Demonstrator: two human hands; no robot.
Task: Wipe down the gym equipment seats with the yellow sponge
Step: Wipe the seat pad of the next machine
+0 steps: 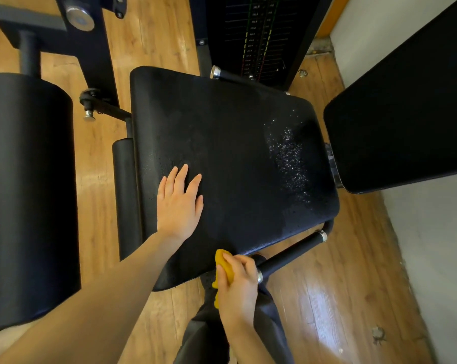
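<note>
A black padded seat (230, 143) fills the middle of the view, with a patch of shiny droplets on its right side. My left hand (178, 203) lies flat on the seat's left part, fingers straight and spread. My right hand (236, 282) grips the yellow sponge (223, 264) at the seat's near edge, just beside a black handle bar. Most of the sponge is hidden under my fingers.
A black backrest pad (405, 114) stands to the right, a large black roller pad (25, 195) to the left. The weight stack (256, 35) rises behind the seat. A handle bar (293, 254) sticks out at the seat's near right corner. Wooden floor surrounds the machine; a pale wall runs along the right.
</note>
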